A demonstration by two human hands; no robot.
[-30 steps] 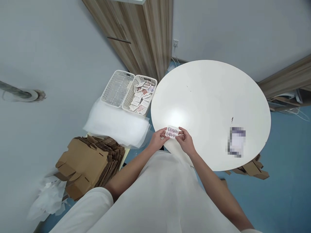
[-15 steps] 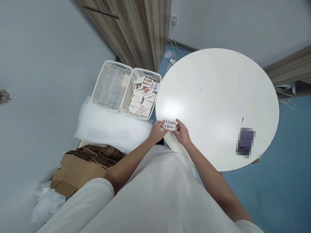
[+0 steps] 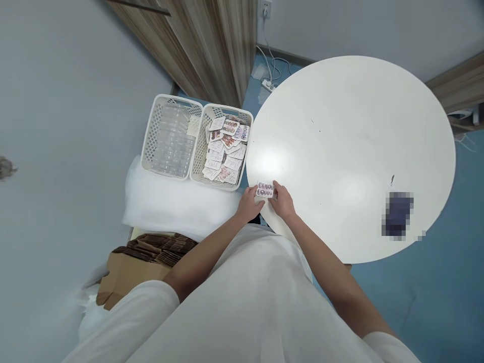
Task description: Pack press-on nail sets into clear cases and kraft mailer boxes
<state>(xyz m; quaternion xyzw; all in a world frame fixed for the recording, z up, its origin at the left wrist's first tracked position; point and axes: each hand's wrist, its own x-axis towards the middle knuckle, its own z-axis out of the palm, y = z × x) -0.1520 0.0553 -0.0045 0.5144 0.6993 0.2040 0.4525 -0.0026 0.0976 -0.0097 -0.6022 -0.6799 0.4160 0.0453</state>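
A small white card of press-on nails (image 3: 264, 189), purple-pink ovals in two rows, is held face up at the near left edge of the round table. My left hand (image 3: 248, 204) grips its left side between thumb and fingers. On the opposite side, my right hand (image 3: 282, 200) pinches the card the same way. To the left, a white plastic basket (image 3: 195, 170) is filled with similar cards (image 3: 227, 146), some showing nails and some showing printed backs. Whether the card touches the tabletop I cannot tell.
A second white basket (image 3: 148, 136) holds clear plastic cases (image 3: 172, 143). White wrapping material (image 3: 181, 204) lies below the baskets, above folded brown cardboard boxes (image 3: 132, 275). The white round table (image 3: 359, 126) carries a blurred dark object (image 3: 398, 214) at right. A power strip (image 3: 268, 85) lies on the floor.
The head view has shifted, so the table sits farther right and higher. Both hands keep hold of the nail card, which now appears slightly flatter.
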